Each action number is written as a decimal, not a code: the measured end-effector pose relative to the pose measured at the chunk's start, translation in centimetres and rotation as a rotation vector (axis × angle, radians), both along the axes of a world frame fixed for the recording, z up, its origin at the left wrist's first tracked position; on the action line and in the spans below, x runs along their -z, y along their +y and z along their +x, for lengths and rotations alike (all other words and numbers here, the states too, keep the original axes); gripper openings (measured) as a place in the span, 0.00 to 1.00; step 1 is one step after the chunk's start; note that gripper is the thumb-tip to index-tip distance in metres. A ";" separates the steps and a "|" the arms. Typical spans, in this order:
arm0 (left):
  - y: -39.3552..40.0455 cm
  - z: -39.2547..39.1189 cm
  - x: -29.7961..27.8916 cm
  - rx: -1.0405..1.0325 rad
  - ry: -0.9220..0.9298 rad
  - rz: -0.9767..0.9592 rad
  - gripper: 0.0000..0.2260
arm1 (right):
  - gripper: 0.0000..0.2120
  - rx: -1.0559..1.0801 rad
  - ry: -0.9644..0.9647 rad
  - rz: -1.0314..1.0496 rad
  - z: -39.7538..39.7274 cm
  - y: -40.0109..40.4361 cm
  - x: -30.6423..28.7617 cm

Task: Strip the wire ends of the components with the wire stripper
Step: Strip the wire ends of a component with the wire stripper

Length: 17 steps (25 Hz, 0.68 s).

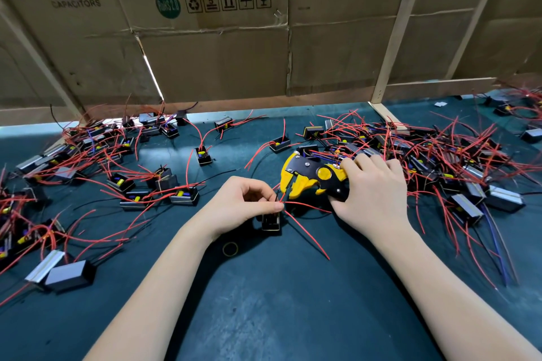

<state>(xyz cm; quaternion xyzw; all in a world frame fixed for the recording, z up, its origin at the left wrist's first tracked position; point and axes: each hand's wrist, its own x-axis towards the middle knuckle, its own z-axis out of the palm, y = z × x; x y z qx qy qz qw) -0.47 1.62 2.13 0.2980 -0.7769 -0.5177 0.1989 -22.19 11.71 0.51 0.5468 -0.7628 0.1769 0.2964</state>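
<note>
I see my left hand [243, 202] pinching thin red wires [296, 214] between thumb and curled fingers, just above one small black component [271, 223] that sits on the dark worktop [278, 302] right beneath it. My right hand [372, 187] is wrapped over the handles of the yellow-and-black wire stripper [308, 177], whose head points left toward the pinched wires; whether the tool's jaws touch a wire I cannot tell. Each component is an open black box holding small yellow and blue parts (clearest in the one at [203, 155] standing alone farther back). Counting: one stripper, one rubber band [230, 249] lying near my left wrist, two hands. The components are too many and too tangled to count: a scattered group on the left [88, 161] and a denser heap on the right [434, 155], red leads crossing everywhere. Flattened cardboard cartons [220, 53] stand as a wall along the back of the worktop.
</note>
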 end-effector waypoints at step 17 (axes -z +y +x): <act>-0.3 0.1 0.2 0.037 -0.028 -0.069 0.08 | 0.21 -0.035 -0.040 -0.114 -0.4 0.1 -0.4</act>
